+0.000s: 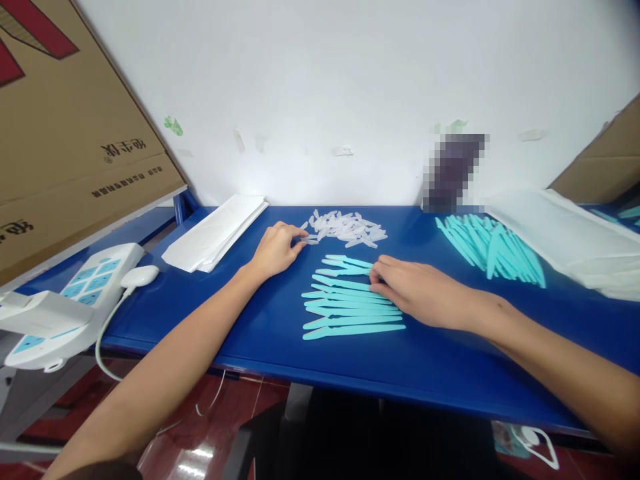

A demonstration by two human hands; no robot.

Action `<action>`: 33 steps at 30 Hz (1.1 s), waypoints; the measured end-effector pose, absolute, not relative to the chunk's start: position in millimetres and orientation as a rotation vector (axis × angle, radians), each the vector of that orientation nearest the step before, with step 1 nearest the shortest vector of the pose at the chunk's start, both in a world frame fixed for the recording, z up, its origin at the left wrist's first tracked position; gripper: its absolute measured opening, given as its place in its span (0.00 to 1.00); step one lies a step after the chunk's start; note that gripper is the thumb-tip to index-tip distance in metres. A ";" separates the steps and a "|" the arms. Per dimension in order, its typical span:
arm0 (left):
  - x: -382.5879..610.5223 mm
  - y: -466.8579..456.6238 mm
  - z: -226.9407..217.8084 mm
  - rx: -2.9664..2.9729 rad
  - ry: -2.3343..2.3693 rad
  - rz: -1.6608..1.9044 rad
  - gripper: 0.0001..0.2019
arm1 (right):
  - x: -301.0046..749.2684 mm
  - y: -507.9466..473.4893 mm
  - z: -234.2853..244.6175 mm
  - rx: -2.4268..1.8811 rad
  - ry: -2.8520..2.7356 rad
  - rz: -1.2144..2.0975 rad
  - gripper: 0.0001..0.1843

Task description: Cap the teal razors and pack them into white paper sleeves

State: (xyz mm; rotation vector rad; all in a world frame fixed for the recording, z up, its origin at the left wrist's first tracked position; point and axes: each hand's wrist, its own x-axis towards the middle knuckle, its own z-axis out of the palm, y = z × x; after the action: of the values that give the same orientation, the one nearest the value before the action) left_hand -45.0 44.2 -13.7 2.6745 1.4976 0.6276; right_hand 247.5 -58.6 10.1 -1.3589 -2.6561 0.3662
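Observation:
My left hand (278, 251) is at the left edge of a pile of small translucent plastic caps (345, 228), thumb and forefinger closed on one cap (311, 241). Several teal eyebrow razors (350, 331) lie side by side in a rough column in front of me, their notched ends pointing left. At the right ends of the upper ones, my right hand (413, 288) has its fingers pinched on a razor handle (361, 263). Its fingertips partly hide which razor they hold. A second heap of teal razors (493, 252) lies farther right.
Folded white sheets (215, 233) lie left of the caps on the blue table (280, 347). A white power strip (75, 307) with a cable sits at the left edge. Cardboard boxes (75, 120) stand at both sides, and translucent plastic sheeting (570, 233) covers the right side.

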 end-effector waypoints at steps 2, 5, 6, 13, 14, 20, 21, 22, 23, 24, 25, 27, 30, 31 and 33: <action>-44.6 43.9 -14.1 2.689 1.469 0.637 0.13 | 246.5 -57.9 9.2 -1.311 -2.638 0.277 0.15; -44.3 44.3 -16.1 2.697 1.453 0.638 0.13 | 244.9 -53.5 6.9 -1.272 -2.584 0.187 0.17; -44.5 44.7 -17.0 2.694 1.459 0.637 0.13 | 244.8 -51.9 6.5 -1.273 -2.563 0.178 0.17; -45.1 43.9 -18.8 2.741 1.420 0.634 0.15 | 249.1 -45.8 8.6 -1.340 -2.270 0.279 0.10; -44.2 42.9 -17.9 2.743 1.406 0.649 0.16 | 249.8 -44.7 8.6 -1.329 -2.254 0.252 0.10; -35.1 34.1 -11.9 2.645 1.310 0.859 0.11 | 254.8 -36.8 4.4 -1.498 -2.287 0.047 0.10; -34.0 32.9 -11.7 2.639 1.284 0.887 0.11 | 255.8 -35.9 3.7 -1.535 -2.296 0.019 0.11; -33.1 32.0 -11.8 2.639 1.255 0.913 0.10 | 256.7 -35.3 3.0 -1.561 -2.301 -0.007 0.11; -32.4 31.3 -12.2 2.642 1.226 0.936 0.10 | 257.5 -34.8 2.5 -1.577 -2.303 -0.028 0.12; -31.9 30.8 -12.6 2.646 1.198 0.954 0.10 | 258.2 -34.4 2.1 -1.585 -2.304 -0.043 0.12; -31.6 30.4 -13.0 2.651 1.173 0.968 0.10 | 258.7 -34.1 1.8 -1.590 -2.304 -0.054 0.13; -31.1 29.8 -13.4 2.657 1.136 0.983 0.10 | 259.3 -33.8 1.5 -1.597 -2.304 -0.072 0.14; -31.0 29.0 -12.5 2.658 1.119 0.993 0.10 | 259.4 -33.9 1.9 -1.602 -2.323 -0.073 0.14; -31.0 28.8 -11.9 2.655 1.122 0.995 0.10 | 259.3 -34.1 2.2 -1.601 -2.332 -0.070 0.13; -30.8 28.0 -10.7 2.645 1.119 1.000 0.10 | 259.2 -34.5 2.8 -1.597 -2.348 -0.072 0.13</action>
State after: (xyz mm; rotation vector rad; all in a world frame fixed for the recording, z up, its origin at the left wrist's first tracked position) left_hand -30.8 28.0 -10.7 2.6455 1.1191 0.9996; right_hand 259.2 -34.5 2.8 -1.5971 -2.3476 -0.0724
